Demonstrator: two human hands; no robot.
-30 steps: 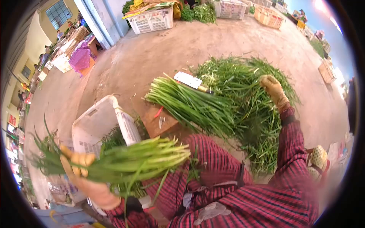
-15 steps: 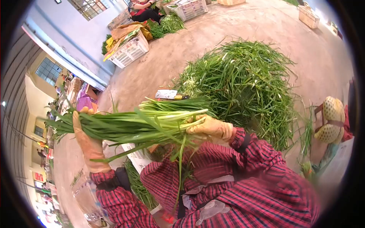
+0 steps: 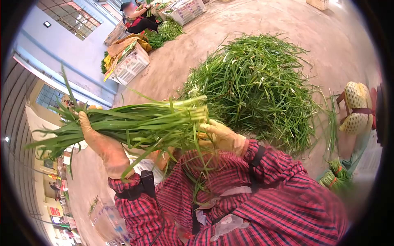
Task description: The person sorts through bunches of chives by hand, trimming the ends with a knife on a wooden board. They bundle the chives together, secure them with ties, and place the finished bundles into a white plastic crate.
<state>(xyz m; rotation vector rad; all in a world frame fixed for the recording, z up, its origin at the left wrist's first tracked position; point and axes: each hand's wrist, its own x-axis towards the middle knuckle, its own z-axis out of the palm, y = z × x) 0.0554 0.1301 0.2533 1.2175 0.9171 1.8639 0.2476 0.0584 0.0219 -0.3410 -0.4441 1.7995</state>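
Note:
A thick bunch of garlic chives (image 3: 143, 121) lies sideways in front of me, leaf tips to the left and pale cut ends to the right. My left hand (image 3: 98, 141), in a yellowish rubber glove, is wrapped round the leafy part. Against the pale ends rests my right hand (image 3: 225, 137), gloved the same way, its visible fingers stretched out and apart. Some loose leaves dangle below the bunch over my checked clothes. Behind the stems spreads a big heap of loose green leaves (image 3: 254, 90) on the floor.
A dotted cushioned stool (image 3: 356, 107) stands at the right, with tied green bundles (image 3: 335, 174) below it. White crates (image 3: 130, 65) line the wall at upper left. Another person (image 3: 139, 18) sits beyond them. A crate edge (image 3: 150, 170) shows under my left forearm.
My right hand has let go of the stems it pinched and now presses at their ends. The bunch looks fuller and its ends more even. The knife seen earlier is hidden.

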